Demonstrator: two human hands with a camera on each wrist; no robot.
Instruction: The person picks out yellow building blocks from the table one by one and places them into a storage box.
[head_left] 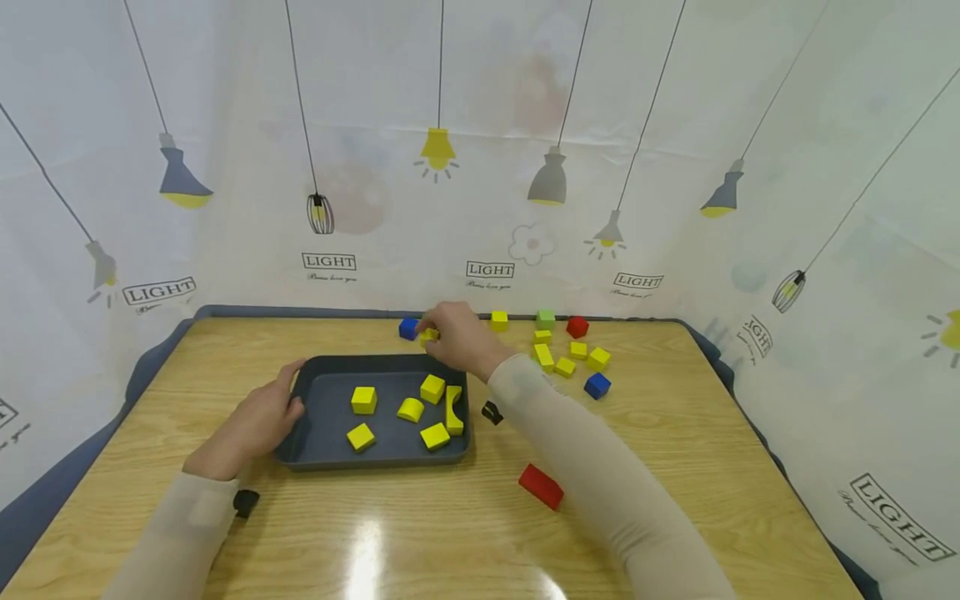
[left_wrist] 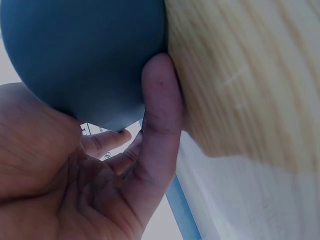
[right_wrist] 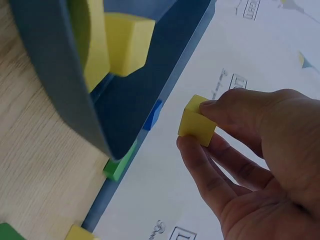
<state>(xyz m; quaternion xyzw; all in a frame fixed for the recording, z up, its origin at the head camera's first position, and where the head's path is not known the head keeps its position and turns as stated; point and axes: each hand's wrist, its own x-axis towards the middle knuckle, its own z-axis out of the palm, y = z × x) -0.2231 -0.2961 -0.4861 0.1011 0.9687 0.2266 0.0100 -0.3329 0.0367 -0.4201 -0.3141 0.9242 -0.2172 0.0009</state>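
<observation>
My left hand point(head_left: 255, 421) grips the left end of a dark grey tray point(head_left: 330, 408); the left wrist view shows one finger along the tray's outer side. Inside the tray lie several yellow blocks, among them a cube point(head_left: 363, 401), a half-round block point(head_left: 410, 409) and an arch-cut block point(head_left: 453, 412) by the right wall. Above the far right corner of the tray, my right hand point(head_left: 459, 337) pinches a small yellow block point(right_wrist: 197, 122) between thumb and fingers. A blue block point(head_left: 408, 328) lies on the table just behind the tray, left of that hand.
Several loose yellow blocks point(head_left: 543, 357) lie at the back right of the wooden table point(head_left: 660, 467), with a light green block point(head_left: 545, 319), a red block point(head_left: 577, 327) and a blue cube point(head_left: 597, 385). A long red block point(head_left: 541, 487) lies nearer, beside the right forearm.
</observation>
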